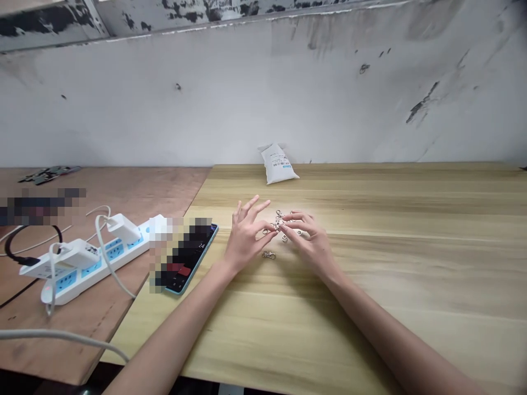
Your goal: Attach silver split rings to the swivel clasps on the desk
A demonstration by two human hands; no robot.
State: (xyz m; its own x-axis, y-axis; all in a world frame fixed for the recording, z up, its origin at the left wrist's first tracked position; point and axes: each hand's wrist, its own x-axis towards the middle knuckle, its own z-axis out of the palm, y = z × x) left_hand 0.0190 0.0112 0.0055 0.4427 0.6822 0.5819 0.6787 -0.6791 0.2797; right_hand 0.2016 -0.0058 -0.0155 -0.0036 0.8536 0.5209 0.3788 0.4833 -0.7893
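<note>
A small cluster of metal clasps [280, 220] sits on the light wooden table [370, 263], between my two hands. My left hand [246, 236] pinches the clasps with thumb and forefinger, its other fingers spread upward. My right hand [309, 237] meets it from the right, fingertips closed on the same cluster. One loose clasp [269, 255] lies on the table just below my left hand.
A white packet [278, 163] stands near the wall behind the hands. A phone [190, 257] lies left of my left hand at the table's edge. On the brown table to the left is a power strip [88, 263] with chargers and cables.
</note>
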